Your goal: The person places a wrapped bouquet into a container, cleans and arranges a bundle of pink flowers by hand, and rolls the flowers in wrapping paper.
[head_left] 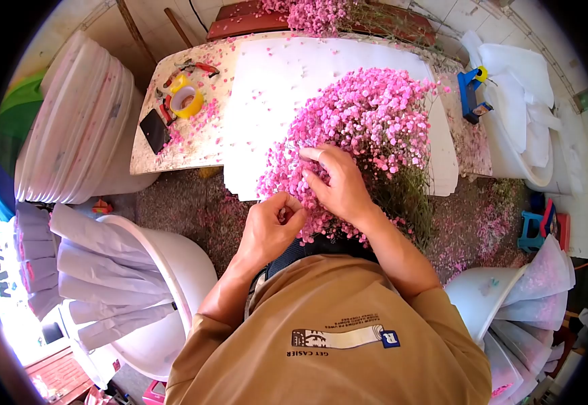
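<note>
A large bunch of pink baby's breath lies over the near edge of white paper sheets on the table, its green stems pointing toward me at the right. My right hand rests on the blossoms with thumb and fingers apart. At the bunch's lower left edge, my left hand is closed with fingertips pinched together. Whatever is between those fingertips is too small or hidden to make out.
On the table's left are yellow tape rolls, red-handled pliers and a phone. A blue tape dispenser stands right. White tubs with wrapped bundles flank me. More pink flowers lie behind.
</note>
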The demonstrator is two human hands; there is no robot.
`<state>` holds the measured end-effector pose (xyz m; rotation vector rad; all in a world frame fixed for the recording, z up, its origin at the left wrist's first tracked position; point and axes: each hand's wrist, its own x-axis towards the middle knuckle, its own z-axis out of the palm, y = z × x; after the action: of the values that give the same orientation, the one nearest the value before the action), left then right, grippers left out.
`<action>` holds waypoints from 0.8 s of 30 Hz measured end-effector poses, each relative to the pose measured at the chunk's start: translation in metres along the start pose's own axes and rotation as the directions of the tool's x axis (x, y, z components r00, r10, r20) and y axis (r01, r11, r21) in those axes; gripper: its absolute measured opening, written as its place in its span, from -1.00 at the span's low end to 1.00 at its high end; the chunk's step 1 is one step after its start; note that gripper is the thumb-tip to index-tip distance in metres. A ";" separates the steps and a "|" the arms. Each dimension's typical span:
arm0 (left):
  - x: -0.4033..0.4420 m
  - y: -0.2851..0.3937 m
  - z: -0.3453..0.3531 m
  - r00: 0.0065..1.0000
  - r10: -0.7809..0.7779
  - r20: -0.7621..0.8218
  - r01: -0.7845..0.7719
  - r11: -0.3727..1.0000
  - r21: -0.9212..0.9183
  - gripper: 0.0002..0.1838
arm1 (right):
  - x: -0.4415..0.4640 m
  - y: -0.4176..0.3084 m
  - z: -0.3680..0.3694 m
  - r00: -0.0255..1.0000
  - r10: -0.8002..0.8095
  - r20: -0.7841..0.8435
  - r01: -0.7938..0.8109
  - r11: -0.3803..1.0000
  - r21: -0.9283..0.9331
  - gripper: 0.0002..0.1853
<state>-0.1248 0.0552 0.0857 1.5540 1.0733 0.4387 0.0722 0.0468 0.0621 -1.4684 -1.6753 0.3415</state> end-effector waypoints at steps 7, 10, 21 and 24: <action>0.001 -0.006 -0.012 0.985 0.172 -0.009 -0.158 0.880 -0.448 -0.95 | -0.008 -0.011 -0.018 0.987 -0.119 -0.107 0.115 0.992 -0.047 -0.62; 0.015 0.008 -0.024 0.984 0.175 -0.045 -0.156 0.700 -0.697 -0.95 | -0.018 -0.016 -0.034 0.985 -0.131 -0.111 0.130 0.991 -0.016 -0.58; 0.181 0.051 -0.003 0.938 0.347 -0.010 -0.345 0.933 0.102 -0.76 | -0.018 0.001 -0.090 0.979 -0.041 -0.197 0.000 0.979 -0.205 -0.59; 0.207 0.053 0.017 0.957 0.290 -0.016 -0.276 0.925 0.262 -0.75 | -0.022 -0.003 -0.094 0.981 0.013 -0.192 -0.040 0.989 -0.140 -0.61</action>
<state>0.0155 0.2173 0.0739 1.9519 0.9777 0.5580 0.1384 -0.0039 0.1108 -1.5774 -1.5532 0.0918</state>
